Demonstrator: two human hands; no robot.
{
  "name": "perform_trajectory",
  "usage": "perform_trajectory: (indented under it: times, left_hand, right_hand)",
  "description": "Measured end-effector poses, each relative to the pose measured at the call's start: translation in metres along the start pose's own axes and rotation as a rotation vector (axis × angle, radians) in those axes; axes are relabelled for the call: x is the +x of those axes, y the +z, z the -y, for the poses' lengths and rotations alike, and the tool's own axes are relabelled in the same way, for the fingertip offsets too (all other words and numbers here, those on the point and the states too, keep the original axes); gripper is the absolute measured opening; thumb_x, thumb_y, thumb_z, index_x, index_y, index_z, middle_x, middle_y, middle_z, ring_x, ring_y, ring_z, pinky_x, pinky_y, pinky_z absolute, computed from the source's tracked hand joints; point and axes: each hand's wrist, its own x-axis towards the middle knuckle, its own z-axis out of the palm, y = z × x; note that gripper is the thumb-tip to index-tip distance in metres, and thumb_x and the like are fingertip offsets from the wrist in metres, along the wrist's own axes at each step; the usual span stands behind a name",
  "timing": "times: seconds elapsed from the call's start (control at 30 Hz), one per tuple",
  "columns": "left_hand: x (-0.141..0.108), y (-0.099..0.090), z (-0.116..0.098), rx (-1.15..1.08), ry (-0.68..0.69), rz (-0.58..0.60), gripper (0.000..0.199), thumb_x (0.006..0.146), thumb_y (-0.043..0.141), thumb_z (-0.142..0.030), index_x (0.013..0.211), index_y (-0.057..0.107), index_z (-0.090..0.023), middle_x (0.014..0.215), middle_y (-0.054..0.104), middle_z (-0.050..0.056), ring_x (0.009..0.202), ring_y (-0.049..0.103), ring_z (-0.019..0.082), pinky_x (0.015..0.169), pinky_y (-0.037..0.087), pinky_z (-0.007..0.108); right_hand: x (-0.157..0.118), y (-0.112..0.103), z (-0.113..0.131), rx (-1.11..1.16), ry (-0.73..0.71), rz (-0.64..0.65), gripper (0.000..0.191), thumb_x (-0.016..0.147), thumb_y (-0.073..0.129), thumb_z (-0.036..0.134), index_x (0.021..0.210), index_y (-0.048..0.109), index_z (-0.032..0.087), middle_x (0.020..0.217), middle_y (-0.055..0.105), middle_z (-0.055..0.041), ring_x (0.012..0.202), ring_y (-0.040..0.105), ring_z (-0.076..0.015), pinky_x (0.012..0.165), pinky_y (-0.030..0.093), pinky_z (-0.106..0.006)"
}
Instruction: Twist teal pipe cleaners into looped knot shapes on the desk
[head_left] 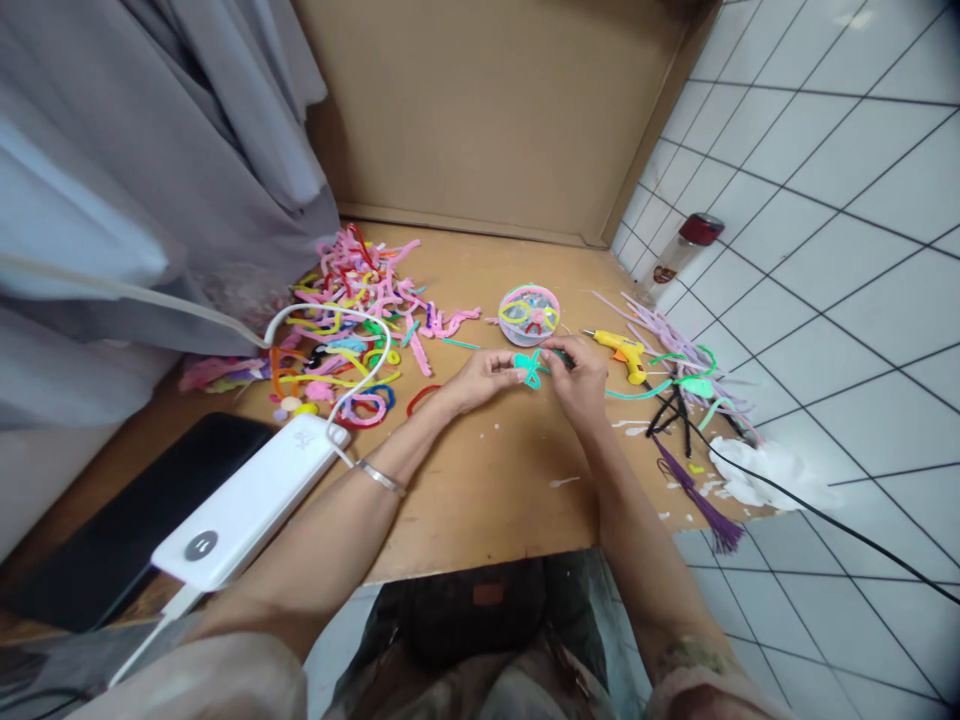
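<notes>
Between my two hands, above the middle of the brown table, is a small teal pipe-cleaner shape (531,370) with loops. My left hand (491,380) pinches its left side between thumb and fingers. At its right side, my right hand (576,375) is closed on the same teal shape, and something dark shows by its fingers. Just behind the hands stands a round clear tub (529,314) with colourful pieces. A yellow glue gun (622,355) lies right of my right hand, its nozzle pointing left.
Tangled pipe cleaners (360,290) cover the back left. A white power bank (247,500) and black phone (142,520) lie front left. Lilac pipe cleaners (675,345), a purple tassel (697,495), white fluff (761,470) and a black cable (810,515) are right; a bottle (679,260) stands behind.
</notes>
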Motion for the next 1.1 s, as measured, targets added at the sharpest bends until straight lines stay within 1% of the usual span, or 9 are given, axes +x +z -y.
perform_trajectory:
  times: [0.13,0.2,0.27,0.4,0.6,0.7,0.8,0.93,1.1]
  left_hand:
    - [-0.001,0.005,-0.004,-0.057,0.01,-0.007,0.043,0.059,0.086,-0.052,0.076,0.074,-0.015,0.077,0.074,0.006,0.073,0.064,0.017,0.075,0.051,0.03]
    - [-0.001,0.006,-0.002,-0.078,0.017,-0.033,0.044,0.059,0.086,-0.052,0.077,0.074,-0.015,0.075,0.072,0.004,0.069,0.062,0.014,0.072,0.048,0.028]
    - [0.0,0.007,0.0,-0.094,0.031,-0.077,0.046,0.058,0.087,-0.053,0.078,0.074,-0.014,0.071,0.069,0.002,0.064,0.056,0.011,0.067,0.045,0.025]
    - [0.002,0.007,0.003,-0.129,0.069,-0.163,0.047,0.055,0.088,-0.055,0.076,0.072,-0.015,0.067,0.065,0.0,0.059,0.049,0.01,0.062,0.039,0.024]
    - [0.003,0.009,0.001,-0.154,0.127,-0.261,0.048,0.058,0.085,-0.06,0.071,0.069,-0.017,0.061,0.06,-0.001,0.058,0.047,0.01,0.061,0.038,0.026]
    - [0.003,0.011,0.001,-0.172,0.125,-0.279,0.051,0.056,0.085,-0.062,0.068,0.066,-0.017,0.059,0.06,-0.001,0.057,0.049,0.011,0.06,0.04,0.026]
    - [0.003,0.015,0.0,-0.184,0.117,-0.263,0.052,0.056,0.085,-0.063,0.068,0.065,-0.016,0.059,0.06,0.0,0.056,0.051,0.011,0.061,0.042,0.027]
    - [0.002,0.017,-0.001,-0.146,0.127,-0.259,0.051,0.059,0.083,-0.062,0.069,0.064,-0.016,0.059,0.06,-0.001,0.055,0.051,0.011,0.061,0.042,0.026]
    - [0.002,0.015,0.001,0.01,0.144,-0.316,0.052,0.063,0.078,-0.066,0.07,0.065,-0.016,0.059,0.057,-0.002,0.057,0.047,0.011,0.059,0.038,0.025]
  right_hand:
    - [0.001,0.004,-0.001,0.27,0.213,0.015,0.014,0.077,0.065,0.032,0.079,0.071,0.02,0.082,0.071,-0.0051,0.079,0.063,-0.0204,0.075,0.05,-0.034]
    - [0.001,0.007,-0.001,0.4,0.311,0.039,0.017,0.073,0.069,0.035,0.078,0.071,0.019,0.078,0.07,-0.0041,0.072,0.061,-0.0187,0.068,0.049,-0.032]
    - [0.001,0.009,-0.001,0.488,0.378,0.053,0.021,0.07,0.071,0.038,0.079,0.071,0.019,0.072,0.068,-0.0025,0.064,0.058,-0.0163,0.062,0.048,-0.031]
    - [0.001,0.011,0.001,0.552,0.442,0.08,0.029,0.068,0.073,0.044,0.084,0.073,0.02,0.066,0.066,-0.0005,0.057,0.054,-0.0137,0.059,0.046,-0.03]
    - [0.0,0.016,0.006,0.747,0.508,0.189,0.039,0.066,0.076,0.05,0.091,0.075,0.02,0.068,0.067,-0.0022,0.066,0.06,-0.0159,0.065,0.048,-0.031]
    - [-0.003,0.022,0.011,0.746,0.511,0.195,0.04,0.063,0.078,0.052,0.088,0.075,0.021,0.072,0.068,-0.0027,0.069,0.06,-0.016,0.067,0.049,-0.031]
    - [-0.005,0.027,0.014,0.719,0.506,0.139,0.04,0.06,0.08,0.052,0.084,0.075,0.021,0.072,0.068,-0.0017,0.067,0.058,-0.0146,0.066,0.048,-0.03]
    - [-0.007,0.03,0.013,0.707,0.532,0.073,0.036,0.06,0.08,0.049,0.079,0.074,0.019,0.063,0.063,0.0011,0.059,0.052,-0.0112,0.06,0.043,-0.027]
    - [-0.007,0.03,0.008,0.644,0.587,0.021,0.038,0.057,0.081,0.049,0.076,0.073,0.018,0.053,0.057,0.0047,0.05,0.045,-0.0084,0.051,0.036,-0.024]
